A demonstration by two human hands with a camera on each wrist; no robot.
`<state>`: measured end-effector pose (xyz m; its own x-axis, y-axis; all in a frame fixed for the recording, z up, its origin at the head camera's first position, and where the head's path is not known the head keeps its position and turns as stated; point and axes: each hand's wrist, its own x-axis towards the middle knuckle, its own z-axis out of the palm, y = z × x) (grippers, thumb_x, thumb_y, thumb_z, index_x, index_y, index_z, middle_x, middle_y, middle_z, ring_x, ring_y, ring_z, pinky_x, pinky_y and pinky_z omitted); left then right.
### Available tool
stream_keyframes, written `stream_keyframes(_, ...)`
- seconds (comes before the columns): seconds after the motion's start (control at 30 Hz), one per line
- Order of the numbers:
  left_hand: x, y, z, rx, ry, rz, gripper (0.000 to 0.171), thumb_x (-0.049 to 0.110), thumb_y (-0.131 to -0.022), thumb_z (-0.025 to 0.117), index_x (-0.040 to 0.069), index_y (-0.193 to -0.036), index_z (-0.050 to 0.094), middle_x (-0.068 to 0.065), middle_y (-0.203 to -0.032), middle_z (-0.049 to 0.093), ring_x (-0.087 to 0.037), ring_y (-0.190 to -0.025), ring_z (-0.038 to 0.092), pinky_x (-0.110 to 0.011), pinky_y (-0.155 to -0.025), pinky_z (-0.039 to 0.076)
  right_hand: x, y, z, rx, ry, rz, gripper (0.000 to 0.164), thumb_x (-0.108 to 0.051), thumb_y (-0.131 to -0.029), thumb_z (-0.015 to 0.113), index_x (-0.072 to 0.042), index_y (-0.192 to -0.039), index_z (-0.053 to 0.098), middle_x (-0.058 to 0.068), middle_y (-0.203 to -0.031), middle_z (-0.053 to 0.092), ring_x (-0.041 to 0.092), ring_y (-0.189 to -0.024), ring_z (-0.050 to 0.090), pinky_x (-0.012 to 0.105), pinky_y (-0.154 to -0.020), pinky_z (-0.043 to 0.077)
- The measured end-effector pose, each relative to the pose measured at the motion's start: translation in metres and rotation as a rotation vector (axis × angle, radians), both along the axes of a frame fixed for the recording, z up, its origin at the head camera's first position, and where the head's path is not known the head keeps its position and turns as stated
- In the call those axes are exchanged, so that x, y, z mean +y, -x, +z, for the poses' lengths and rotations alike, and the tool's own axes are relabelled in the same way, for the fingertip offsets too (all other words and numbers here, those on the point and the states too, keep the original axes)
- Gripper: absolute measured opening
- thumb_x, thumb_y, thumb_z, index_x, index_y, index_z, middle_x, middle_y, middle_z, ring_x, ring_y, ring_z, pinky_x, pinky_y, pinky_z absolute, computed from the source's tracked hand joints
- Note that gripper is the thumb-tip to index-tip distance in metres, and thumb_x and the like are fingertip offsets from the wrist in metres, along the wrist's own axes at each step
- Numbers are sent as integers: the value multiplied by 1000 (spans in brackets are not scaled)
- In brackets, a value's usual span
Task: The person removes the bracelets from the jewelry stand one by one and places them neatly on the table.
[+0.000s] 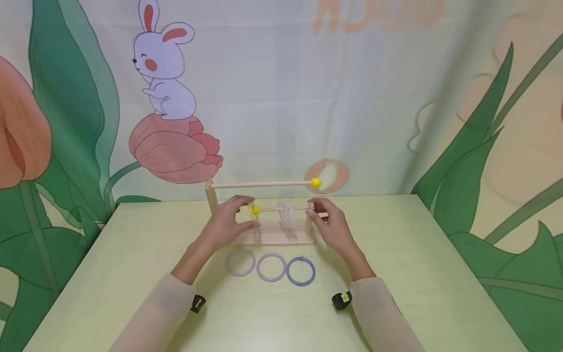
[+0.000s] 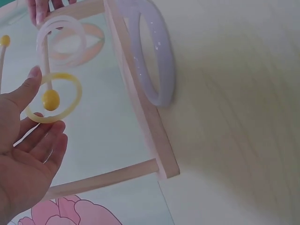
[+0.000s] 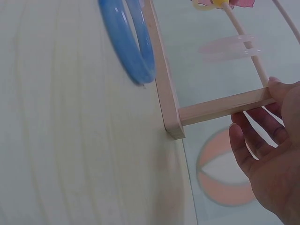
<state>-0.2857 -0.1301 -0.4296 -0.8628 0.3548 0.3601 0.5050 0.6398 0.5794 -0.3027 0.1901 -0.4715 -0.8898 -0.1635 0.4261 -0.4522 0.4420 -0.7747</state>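
with my left hand [image 1: 224, 222] i pinch a yellow ring [image 2: 78, 92] between thumb and fingers, level with the yellow ball [image 2: 51, 100] on the free end of the lower rod [image 3: 257, 65]; the hoop frames the ball, though i cannot tell whether the ball is through it. my right hand [image 1: 333, 225] grips the short post [image 3: 220, 107] at that rod's other end, thumb on one side, fingertips on the other. pale rings [image 1: 288, 215] hang along the rod between my hands. the upper rod [image 1: 264, 185] runs behind, out from the tall post [image 1: 212, 198]. in front of the wooden base [image 1: 281, 238], two lavender rings [image 1: 271, 280] and a blue ring [image 1: 301, 284] lie in a row on the counter [image 1: 396, 303].
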Motion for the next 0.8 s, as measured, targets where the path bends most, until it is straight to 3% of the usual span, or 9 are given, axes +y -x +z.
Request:
stream_keyframes(0.57, -15, -16, -6, -9, 6, 1, 68, 25, -87, 91, 2, -144, 62, -14, -141, 65, -34, -125, 63, -48, -101, 57, 2, 1, -6, -14, 18, 4, 32, -23, -105, 69, -9, -134, 66, 10, -118, 73, 26, -111, 68, 40, -86, 59)
stream_keyframes(0.8, -19, -33, -4, -68, -10, -30, 68, 27, -86, 91, 1, -143, 63, -15, -141, 65, -37, -125, 64, -48, -102, 57, 1, 1, -4, -9, 24, 17, 32, -24, -105, 69, -10, -134, 66, 10, -119, 73, 27, -112, 69, 44, -86, 59)
